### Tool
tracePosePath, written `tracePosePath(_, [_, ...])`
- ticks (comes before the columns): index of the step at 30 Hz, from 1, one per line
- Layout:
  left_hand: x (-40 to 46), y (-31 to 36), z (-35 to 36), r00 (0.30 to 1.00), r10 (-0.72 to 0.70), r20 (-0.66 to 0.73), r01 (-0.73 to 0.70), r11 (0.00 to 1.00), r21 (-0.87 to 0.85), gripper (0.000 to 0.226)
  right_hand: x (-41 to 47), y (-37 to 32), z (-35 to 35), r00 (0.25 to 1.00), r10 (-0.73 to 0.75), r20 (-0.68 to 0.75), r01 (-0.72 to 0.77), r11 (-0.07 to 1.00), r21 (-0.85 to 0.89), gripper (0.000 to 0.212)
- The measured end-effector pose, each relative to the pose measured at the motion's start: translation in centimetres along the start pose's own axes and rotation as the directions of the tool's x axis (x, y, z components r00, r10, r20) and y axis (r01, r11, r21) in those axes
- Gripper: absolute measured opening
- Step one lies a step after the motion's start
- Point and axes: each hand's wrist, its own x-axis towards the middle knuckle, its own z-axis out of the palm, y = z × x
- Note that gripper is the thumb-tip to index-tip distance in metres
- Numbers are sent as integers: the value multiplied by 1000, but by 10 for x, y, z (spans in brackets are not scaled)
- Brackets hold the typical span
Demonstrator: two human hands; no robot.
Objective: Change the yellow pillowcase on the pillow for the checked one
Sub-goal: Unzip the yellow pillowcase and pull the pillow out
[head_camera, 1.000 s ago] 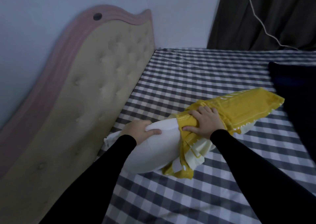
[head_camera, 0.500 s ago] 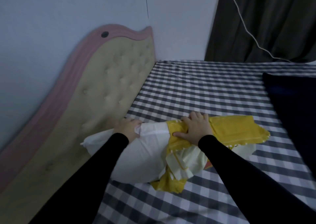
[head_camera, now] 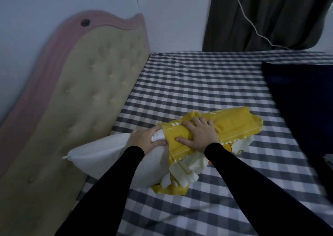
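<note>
Head view, lower centre: left hand (head_camera: 144, 140) is clamped on the bared white pillow (head_camera: 111, 154); right hand (head_camera: 200, 136) fingers are closed on the bunched yellow pillowcase (head_camera: 232, 126).

The pillow (head_camera: 115, 154) is plain white cloth, smooth and matt, with a stitched seam along its near edge. The pillowcase (head_camera: 232, 127) is yellow woven cloth, matt and creased, with white printed lines and a paler lining showing at its open end. The bed sheet (head_camera: 207, 84) is checked cloth, matt and lightly wrinkled. The headboard (head_camera: 93, 84) on the left is buttoned beige padding, soft-looking, with a smooth pink rim. The curtain (head_camera: 270, 14) at the far side is dark, heavy, folded cloth.
</note>
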Motion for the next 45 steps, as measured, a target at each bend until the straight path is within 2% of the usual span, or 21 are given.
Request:
tracePosePath(5, [-5, -7, -6, 996, -8, 89, 23, 986, -167, 56, -12, 26, -4, 999, -45, -12, 45, 998, -38, 88])
tracePosePath(9, [-5, -16, -28, 989, -42, 142, 83, 951, -297, 19, -19, 49, -29, 999, -39, 37, 42, 994, -101, 88])
tracePosePath(11, [-3, -23, -41, 988, -50, 147, 96, 940, -327, 15, -23, 55, -39, 999, -6, 42, 9, 996, -86, 88])
tracePosePath(14, [2, -36, -45, 983, -74, 170, 125, 943, -309, 18, -28, 57, -42, 997, 33, 65, -29, 998, -63, 88])
tracePosePath(17, [2, -35, -35, 979, -63, 193, 110, 964, -243, 32, -33, 50, -30, 992, 93, 85, -86, 993, -82, 92])
tracePosePath(18, [2, -32, -29, 986, -62, 154, 86, 985, -150, 40, -34, 44, -24, 989, 121, 89, -111, 988, -105, 93])
tracePosePath(20, [2, -22, -21, 998, -46, -33, 48, 997, 68, 56, -34, 32, -14, 984, 171, 48, -166, 981, -98, 90])
tracePosePath(22, [1, -4, -18, 987, 15, -157, 0, 996, 94, 69, -31, 22, -10, 976, 212, -40, -211, 977, 18, 78])
tracePosePath(24, [4, 15, -13, 990, 84, -112, -74, 993, 89, 78, -27, 14, -8, 973, 229, -33, -223, 968, 118, 72])
tracePosePath(26, [7, 26, -6, 996, 76, -46, -69, 988, 137, 76, -24, 14, -7, 972, 233, -7, -229, 960, 161, 75])
tracePosePath(31, [10, 35, 6, 989, 57, -138, -28, 979, 202, 93, -18, 44, 1, 913, 406, -26, -400, 907, 135, 75])
tracePosePath(33, [12, 38, 14, 992, 58, -113, -37, 983, 180, 90, -17, 50, 6, 902, 427, -59, -418, 899, 129, 70])
tracePosePath(37, [14, 37, 18, 998, -8, -56, 8, 1000, -1, 81, -19, 50, 13, 910, 390, -143, -373, 918, 133, 54])
tracePosePath(41, [13, 33, 9, 1000, -10, -22, 8, 996, -90, 63, -18, 62, 1, 903, 340, -262, -296, 936, 191, 45])
tracePosePath(45, [13, 30, -10, 1000, -22, -12, 20, 993, -116, 51, -15, 62, -13, 870, 377, -317, -308, 919, 247, 35])
